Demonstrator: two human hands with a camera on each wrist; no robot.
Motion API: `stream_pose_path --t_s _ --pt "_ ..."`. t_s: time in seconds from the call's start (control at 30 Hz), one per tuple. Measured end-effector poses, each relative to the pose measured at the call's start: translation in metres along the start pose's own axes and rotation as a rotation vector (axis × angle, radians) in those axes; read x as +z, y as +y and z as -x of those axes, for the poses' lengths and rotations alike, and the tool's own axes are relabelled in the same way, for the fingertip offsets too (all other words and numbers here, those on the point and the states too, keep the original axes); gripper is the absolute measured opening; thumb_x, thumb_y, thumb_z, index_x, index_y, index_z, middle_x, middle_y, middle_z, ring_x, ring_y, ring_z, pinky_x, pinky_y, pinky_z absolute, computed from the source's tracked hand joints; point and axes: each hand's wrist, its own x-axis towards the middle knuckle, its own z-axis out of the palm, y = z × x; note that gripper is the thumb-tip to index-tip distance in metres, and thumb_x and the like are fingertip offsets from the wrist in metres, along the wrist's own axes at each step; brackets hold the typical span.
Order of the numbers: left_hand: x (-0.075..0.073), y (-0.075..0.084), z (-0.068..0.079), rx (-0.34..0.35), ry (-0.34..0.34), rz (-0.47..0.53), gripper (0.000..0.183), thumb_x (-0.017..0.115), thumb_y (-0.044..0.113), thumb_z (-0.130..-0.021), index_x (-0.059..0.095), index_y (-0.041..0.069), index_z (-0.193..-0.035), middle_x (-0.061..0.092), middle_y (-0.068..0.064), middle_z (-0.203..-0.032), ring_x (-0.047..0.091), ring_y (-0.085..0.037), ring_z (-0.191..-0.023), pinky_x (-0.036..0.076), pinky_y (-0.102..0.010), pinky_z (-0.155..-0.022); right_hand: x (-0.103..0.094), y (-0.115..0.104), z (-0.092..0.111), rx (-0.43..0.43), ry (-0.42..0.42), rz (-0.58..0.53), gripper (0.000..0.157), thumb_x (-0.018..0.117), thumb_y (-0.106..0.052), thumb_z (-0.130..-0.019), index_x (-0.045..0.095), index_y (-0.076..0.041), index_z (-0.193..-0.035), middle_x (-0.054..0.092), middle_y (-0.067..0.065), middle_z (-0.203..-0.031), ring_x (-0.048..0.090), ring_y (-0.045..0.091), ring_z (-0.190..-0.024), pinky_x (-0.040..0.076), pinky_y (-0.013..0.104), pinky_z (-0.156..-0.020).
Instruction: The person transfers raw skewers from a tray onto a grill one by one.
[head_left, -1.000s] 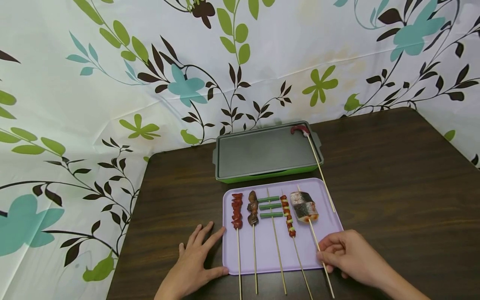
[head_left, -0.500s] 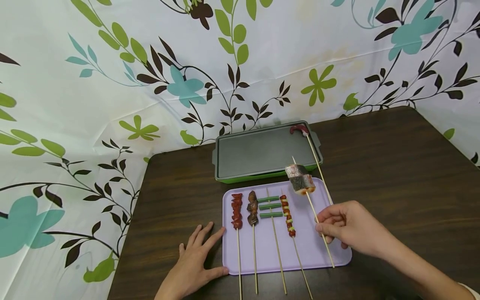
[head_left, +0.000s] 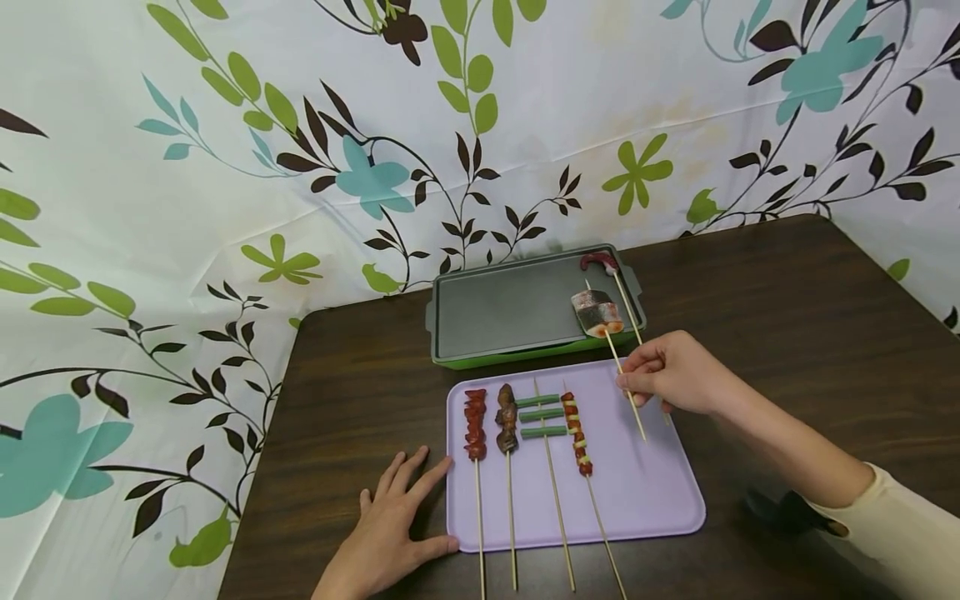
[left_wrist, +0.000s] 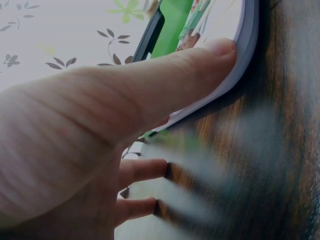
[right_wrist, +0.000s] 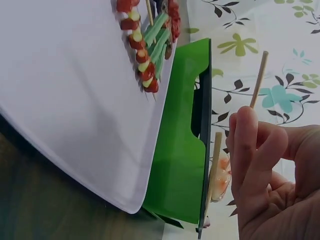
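My right hand pinches the stick of a fish skewer, whose silver-skinned chunks overlap the right part of the grey grill plate in the head view. In the right wrist view the stick's end sticks out past the fingers. Spread flat on the table, my left hand touches the left edge of the lilac tray with thumb and forefinger. On the grill's right side lies a skewer with a dark red tentacle-like piece, its stick partly behind my right hand.
Several skewers lie side by side on the tray: red meat pieces, brown pieces, green stalks and a red-and-yellow one. Their sticks overhang the tray's front edge. The grill has a green base. A patterned cloth hangs behind the table.
My right hand has lifted the fish skewer off the tray and carried it forward to the grill. My left hand has stayed at the tray's edge.
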Motion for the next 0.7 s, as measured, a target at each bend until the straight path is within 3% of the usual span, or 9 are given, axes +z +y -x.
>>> stream_pose_path --t_s 0.27,0.7 --pt "0.000 0.000 0.000 -0.005 -0.001 0.003 0.088 0.071 0.069 -0.072 0.037 0.043 -0.150 0.026 -0.006 -0.159 0.013 -0.045 -0.145 0.014 -0.088 -0.086 -0.004 0.002 -0.018 0.029 0.018 -0.005 0.020 0.071 -0.013 -0.090 0.070 0.007 -0.096 0.070 0.007 -0.070 0.066 0.024 -0.063 0.050 0.033 -0.047" --pt "0.000 0.000 0.000 0.004 0.009 -0.002 0.088 0.072 0.067 -0.072 0.038 0.042 -0.149 0.027 -0.006 -0.158 0.014 -0.045 -0.144 0.015 -0.087 -0.086 -0.006 0.002 -0.026 0.068 0.038 0.009 0.021 0.070 -0.014 -0.091 0.070 0.006 -0.097 0.070 0.007 -0.070 0.068 0.027 -0.067 0.051 0.032 -0.048"
